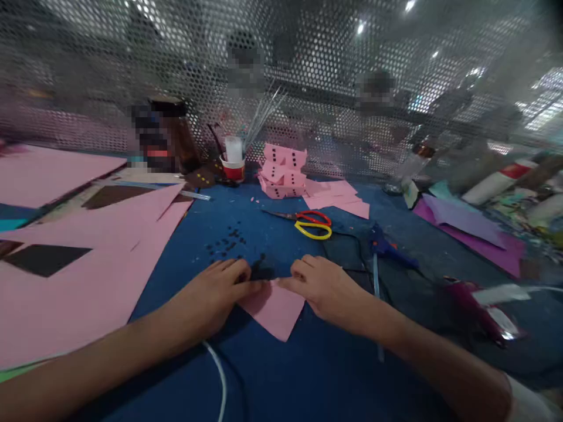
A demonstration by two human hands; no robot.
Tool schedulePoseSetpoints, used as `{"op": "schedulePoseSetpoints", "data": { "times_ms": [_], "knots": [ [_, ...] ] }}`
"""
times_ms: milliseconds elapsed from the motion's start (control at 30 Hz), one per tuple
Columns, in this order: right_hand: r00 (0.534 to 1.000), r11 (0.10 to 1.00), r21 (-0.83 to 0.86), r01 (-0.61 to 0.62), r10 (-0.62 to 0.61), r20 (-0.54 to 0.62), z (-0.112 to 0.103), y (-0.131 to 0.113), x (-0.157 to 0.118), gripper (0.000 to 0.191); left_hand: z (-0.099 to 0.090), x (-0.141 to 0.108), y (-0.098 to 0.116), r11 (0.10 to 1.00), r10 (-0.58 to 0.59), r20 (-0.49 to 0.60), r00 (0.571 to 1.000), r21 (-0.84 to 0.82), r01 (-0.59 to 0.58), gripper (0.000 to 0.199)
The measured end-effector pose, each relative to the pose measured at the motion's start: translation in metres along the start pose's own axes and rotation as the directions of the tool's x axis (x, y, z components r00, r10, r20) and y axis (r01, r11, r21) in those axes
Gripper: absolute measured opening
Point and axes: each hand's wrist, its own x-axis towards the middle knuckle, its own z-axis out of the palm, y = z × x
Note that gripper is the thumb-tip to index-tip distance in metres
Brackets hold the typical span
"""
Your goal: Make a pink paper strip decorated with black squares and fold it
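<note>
A small piece of pink paper [279, 313] lies on the blue table between my hands, one corner pointing toward me. My left hand [220, 290] pinches its upper left edge, thumb on top and fingers curled. The upper right edge is gripped the same way by my right hand [328, 287], the two thumbs almost meeting. Small black paper bits [229, 240] are scattered just beyond my left hand. Scissors [312, 224] with red and yellow handles rest past my right hand.
Large pink sheets [101, 281] cover the left side. Folded pink pieces with black squares [284, 170] stand at the back beside a red-and-white cup [233, 170]. To the right are a blue glue gun [391, 249], purple sheets [470, 228] and a dark pink tool [479, 310].
</note>
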Motion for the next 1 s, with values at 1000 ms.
{"op": "schedulePoseSetpoints", "data": {
  "times_ms": [1000],
  "knots": [
    [0.999, 1.000, -0.006, 0.009, -0.009, -0.047, -0.003, 0.000, -0.010, 0.034, -0.006, -0.001, 0.011, 0.995, 0.043, -0.061, 0.997, 0.089, -0.037, 0.056]
  ]
}}
